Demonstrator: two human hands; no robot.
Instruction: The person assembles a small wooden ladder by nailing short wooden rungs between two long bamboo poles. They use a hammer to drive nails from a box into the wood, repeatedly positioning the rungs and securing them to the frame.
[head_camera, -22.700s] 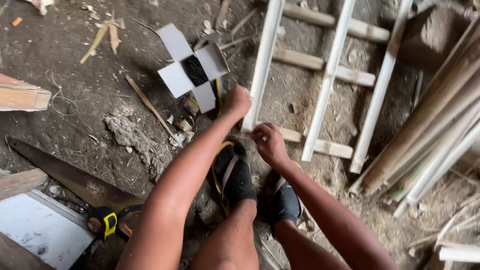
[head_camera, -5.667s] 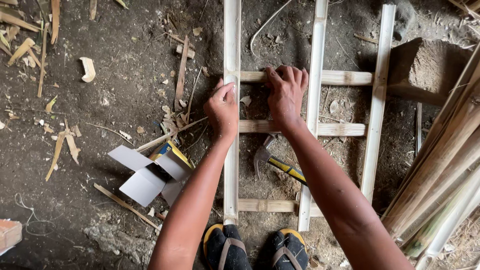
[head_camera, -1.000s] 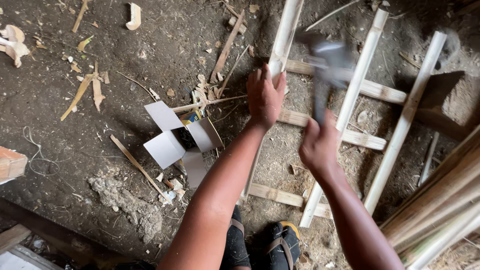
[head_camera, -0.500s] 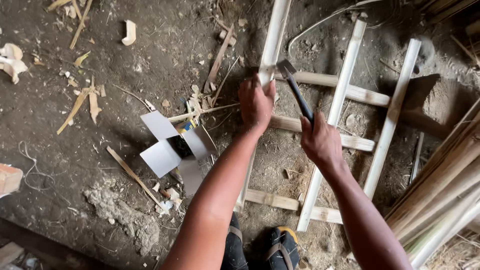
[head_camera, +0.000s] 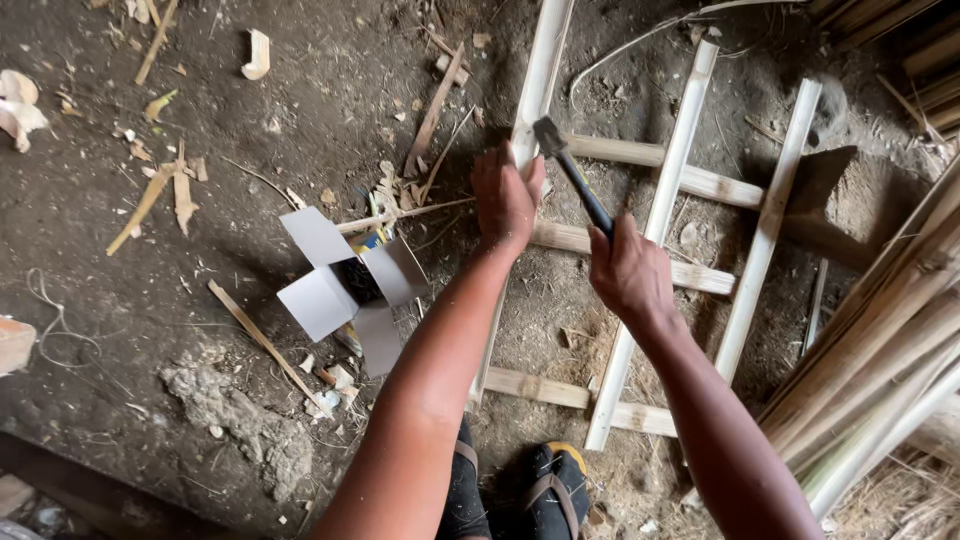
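the hammer (head_camera: 572, 176) is clenched in the right hand (head_camera: 628, 272), head just beside the left hand (head_camera: 505, 195), which steadies the bamboo frame (head_camera: 672, 180) underneath. three crosspieces lie across the rails; nailing seems partway done.

Brightness: the scene was lit by soft, even daylight, moderately bright.
Shadows: faint ones lay under the open cardboard box (head_camera: 348, 290); the bottom left corner was dark.
Glare: pale bamboo rails (head_camera: 655, 235) shone lightly.
Sharpness: the dirt floor (head_camera: 150, 300) was crisp; the hammer head (head_camera: 547, 135) was slightly blurred.
Edges: mild wide-angle stretching.
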